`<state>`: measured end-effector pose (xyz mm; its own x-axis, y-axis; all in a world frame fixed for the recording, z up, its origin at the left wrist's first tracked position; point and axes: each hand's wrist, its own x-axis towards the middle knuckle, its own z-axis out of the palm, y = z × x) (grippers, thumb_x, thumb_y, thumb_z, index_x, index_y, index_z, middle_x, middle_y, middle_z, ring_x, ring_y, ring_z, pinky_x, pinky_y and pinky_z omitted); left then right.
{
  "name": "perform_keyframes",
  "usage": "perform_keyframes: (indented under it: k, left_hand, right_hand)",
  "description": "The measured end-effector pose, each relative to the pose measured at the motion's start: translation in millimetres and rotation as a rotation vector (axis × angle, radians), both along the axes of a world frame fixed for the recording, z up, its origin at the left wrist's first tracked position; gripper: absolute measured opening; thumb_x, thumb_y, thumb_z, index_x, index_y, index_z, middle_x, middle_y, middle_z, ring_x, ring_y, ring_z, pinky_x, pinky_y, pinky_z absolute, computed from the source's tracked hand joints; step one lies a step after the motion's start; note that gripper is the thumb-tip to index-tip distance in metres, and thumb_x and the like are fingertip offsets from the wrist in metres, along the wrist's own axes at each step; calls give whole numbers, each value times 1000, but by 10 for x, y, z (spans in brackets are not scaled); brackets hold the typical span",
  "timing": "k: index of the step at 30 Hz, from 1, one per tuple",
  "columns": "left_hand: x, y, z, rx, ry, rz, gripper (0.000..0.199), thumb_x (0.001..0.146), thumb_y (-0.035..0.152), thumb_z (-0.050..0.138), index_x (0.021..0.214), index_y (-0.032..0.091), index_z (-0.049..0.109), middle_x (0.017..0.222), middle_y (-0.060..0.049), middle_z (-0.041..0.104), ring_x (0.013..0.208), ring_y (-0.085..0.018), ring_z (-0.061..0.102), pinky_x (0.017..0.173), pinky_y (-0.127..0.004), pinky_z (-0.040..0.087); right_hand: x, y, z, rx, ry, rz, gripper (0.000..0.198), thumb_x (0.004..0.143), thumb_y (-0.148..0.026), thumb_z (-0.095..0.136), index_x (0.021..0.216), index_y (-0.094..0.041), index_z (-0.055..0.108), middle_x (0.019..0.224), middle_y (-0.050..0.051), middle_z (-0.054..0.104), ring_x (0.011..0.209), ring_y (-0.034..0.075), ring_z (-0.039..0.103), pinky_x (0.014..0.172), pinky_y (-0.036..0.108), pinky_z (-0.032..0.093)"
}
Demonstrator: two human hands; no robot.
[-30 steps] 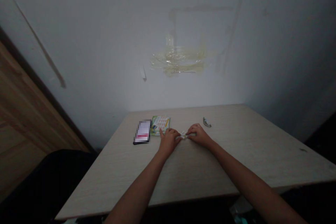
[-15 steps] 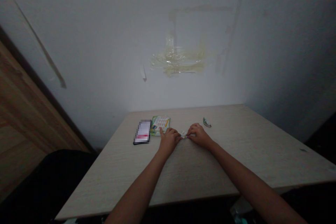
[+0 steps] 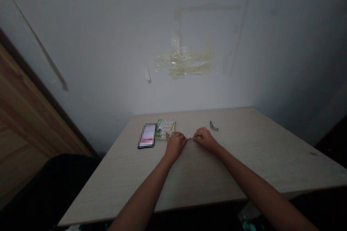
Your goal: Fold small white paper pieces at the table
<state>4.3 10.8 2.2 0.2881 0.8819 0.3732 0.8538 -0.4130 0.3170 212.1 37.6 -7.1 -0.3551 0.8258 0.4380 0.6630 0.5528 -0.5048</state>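
A small whitish crumpled piece (image 3: 190, 138) lies between my hands, low over the table; it is too small for me to tell its kind. My left hand (image 3: 175, 145) is closed, its fingertips pinching the left end of it. On the other side my right hand (image 3: 206, 139) pinches the right end with thumb and fingers. A green and white printed packet (image 3: 166, 126) rests just beyond my left hand, partly covered by it. Past my right hand lies a small green and white crumpled wrapper (image 3: 213, 126).
A phone (image 3: 148, 135) with a lit, blurred screen lies left of the packet. The pale wooden table (image 3: 200, 180) meets a wall (image 3: 114, 50) bearing clear tape (image 3: 184, 61). A small dark scrap (image 3: 313, 154) is near the right edge. Something black (image 3: 54, 184) stands at the left.
The whitish piece between my fingertips looks narrower and sits slightly higher. Both hands have shifted only a little.
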Motion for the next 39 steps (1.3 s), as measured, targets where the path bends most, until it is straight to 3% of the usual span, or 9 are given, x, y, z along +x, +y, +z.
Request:
perform_keyframes:
  k: [18, 27, 33, 39]
  left_hand:
    - [55, 59, -32, -44, -24, 81, 19, 91, 35, 54, 86, 23, 68, 119, -5, 64, 119, -24, 50, 112, -67, 10]
    - [88, 58, -23, 8, 52, 100, 18, 91, 35, 53, 89, 21, 64, 116, -7, 65, 120, -25, 49, 111, -71, 5]
    - [92, 36, 14, -5, 86, 106, 15, 89, 36, 56, 92, 23, 62, 114, -6, 64, 120, -26, 47, 110, -74, 3]
    - [79, 39, 6, -19, 23, 117, 13, 88, 35, 57, 97, 29, 64, 116, -4, 63, 123, -27, 44, 106, -77, 0]
  right_hand:
    - [-64, -1, -63, -38, -82, -207, 19, 83, -37, 64, 82, -21, 73, 96, 8, 67, 103, 24, 51, 94, 37, 36]
    - [-119, 50, -120, -71, -176, -267, 21, 85, -38, 63, 86, -20, 71, 101, 10, 64, 104, 25, 49, 92, 37, 34]
    - [-128, 29, -108, -88, -159, -277, 19, 83, -37, 63, 92, -20, 67, 99, 8, 62, 102, 25, 49, 92, 36, 34]
    - [-122, -41, -67, -75, -119, -199, 18, 86, -37, 61, 100, -30, 68, 104, 5, 61, 106, 25, 46, 94, 39, 32]
